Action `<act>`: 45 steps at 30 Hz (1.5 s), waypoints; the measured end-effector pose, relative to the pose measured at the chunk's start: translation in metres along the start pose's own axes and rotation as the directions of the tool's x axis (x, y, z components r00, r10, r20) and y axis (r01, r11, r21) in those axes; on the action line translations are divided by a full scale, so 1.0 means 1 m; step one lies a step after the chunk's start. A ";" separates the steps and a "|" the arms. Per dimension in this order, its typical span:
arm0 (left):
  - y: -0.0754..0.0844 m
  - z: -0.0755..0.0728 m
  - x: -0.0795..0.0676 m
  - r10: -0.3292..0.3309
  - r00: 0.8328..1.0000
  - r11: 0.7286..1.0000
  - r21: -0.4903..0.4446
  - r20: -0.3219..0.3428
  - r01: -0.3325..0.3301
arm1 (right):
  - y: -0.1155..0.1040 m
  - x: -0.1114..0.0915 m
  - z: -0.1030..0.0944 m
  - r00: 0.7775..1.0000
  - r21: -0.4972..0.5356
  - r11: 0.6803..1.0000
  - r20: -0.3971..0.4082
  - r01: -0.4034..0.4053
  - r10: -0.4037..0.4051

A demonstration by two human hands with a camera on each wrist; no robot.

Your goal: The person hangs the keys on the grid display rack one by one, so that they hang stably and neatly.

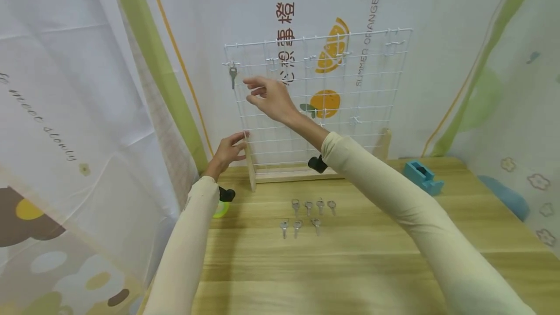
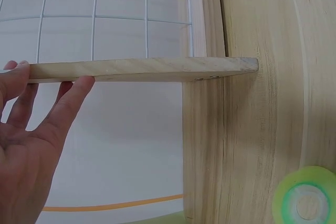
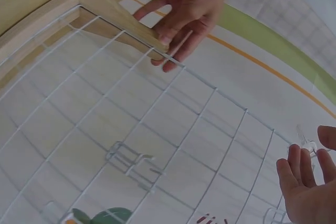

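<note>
A white wire grid rack [image 1: 318,38] stands upright in a wooden base on the table. At its upper left a key [image 1: 233,78] hangs from a white hook. My right hand [image 1: 273,98] is raised just right of this key, fingers loosely bent and holding nothing. Low on the left, my left hand [image 1: 229,149] holds the rack's wooden side post [image 2: 142,69], thumb on one face and fingers on the other. Several loose keys [image 1: 295,206] lie in two rows on the table in front of the rack.
A blue tape dispenser [image 1: 423,177] sits right of the rack. A yellow-green tape roll [image 2: 286,198] lies by the left post, partly hidden by the left wrist in the head view. More white hooks [image 1: 355,120] are on the grid. A printed curtain [image 1: 188,8] hangs behind.
</note>
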State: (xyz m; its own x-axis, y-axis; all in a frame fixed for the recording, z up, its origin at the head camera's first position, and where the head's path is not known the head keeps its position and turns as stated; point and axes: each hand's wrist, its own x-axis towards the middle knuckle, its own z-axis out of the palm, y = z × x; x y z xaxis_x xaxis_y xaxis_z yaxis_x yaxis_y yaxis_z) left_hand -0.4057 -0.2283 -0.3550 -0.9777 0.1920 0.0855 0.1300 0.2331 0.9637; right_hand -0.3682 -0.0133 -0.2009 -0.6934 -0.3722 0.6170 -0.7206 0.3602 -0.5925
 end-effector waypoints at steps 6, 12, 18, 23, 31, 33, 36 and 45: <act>-0.002 -0.003 0.000 -0.005 1.000 0.999 -0.035 -0.031 0.004 | 0.013 -0.024 -0.004 0.998 -0.016 1.000 0.060 -0.010 0.011; -0.008 -0.004 -0.002 -0.018 0.998 1.000 -0.020 -0.055 0.017 | 0.029 -0.053 -0.009 0.994 -0.039 0.999 0.104 -0.032 0.036; -0.007 -0.005 -0.006 -0.022 0.996 1.000 -0.011 -0.083 0.021 | 0.044 -0.077 -0.014 0.988 -0.049 0.997 0.139 -0.062 0.068; -0.003 -0.007 -0.004 -0.025 0.996 0.999 -0.038 -0.088 0.022 | 0.057 -0.094 -0.015 0.986 -0.060 0.997 0.160 -0.047 0.056; 0.021 -0.004 -0.011 -0.084 0.994 0.994 -0.079 -0.066 0.078 | 0.081 -0.120 -0.013 0.977 -0.075 0.995 0.198 -0.066 0.080; 0.021 -0.003 -0.009 -0.094 0.993 0.993 -0.083 -0.071 0.089 | 0.086 -0.126 -0.012 0.975 -0.072 0.995 0.205 -0.076 0.089; 0.014 -0.002 -0.004 -0.098 0.991 0.992 -0.090 -0.088 0.090 | 0.091 -0.135 -0.010 0.972 -0.073 0.994 0.213 -0.087 0.100; 0.023 0.004 -0.006 -0.145 0.987 0.980 -0.149 -0.065 0.134 | 0.107 -0.161 -0.005 0.964 -0.045 0.990 0.225 -0.137 0.143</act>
State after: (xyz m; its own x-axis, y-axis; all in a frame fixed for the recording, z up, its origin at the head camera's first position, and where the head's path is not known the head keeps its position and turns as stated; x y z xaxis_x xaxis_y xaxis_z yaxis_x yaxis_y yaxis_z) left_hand -0.3961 -0.2201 -0.3341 -0.9948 0.0939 -0.0394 -0.0287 0.1118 0.9933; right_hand -0.3338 0.0892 -0.3609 -0.7719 -0.4996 0.3930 -0.6182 0.4458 -0.6474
